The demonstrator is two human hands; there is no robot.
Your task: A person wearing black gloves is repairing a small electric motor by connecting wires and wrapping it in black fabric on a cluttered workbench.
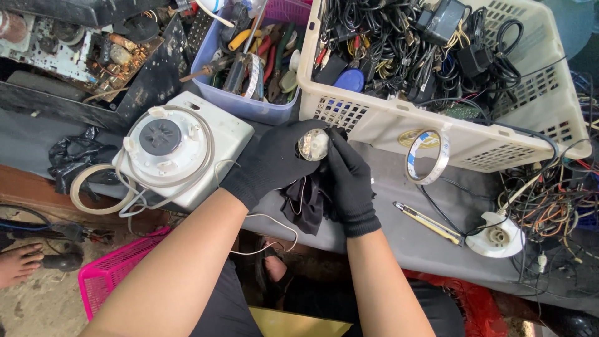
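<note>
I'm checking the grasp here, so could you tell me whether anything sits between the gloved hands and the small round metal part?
Nothing visible does. The left hand and the right hand, both in black gloves, already hold the round metal part directly, fingers wrapped around its edge. A dark cloth hangs below it, not between.

Two gloved hands, left (271, 163) and right (349, 181); one round metal part (314, 145); two baskets, white (399, 125) and pink (109, 274); one blue tub (246, 106); one tape roll (428, 156); one utility knife (427, 221).
</note>
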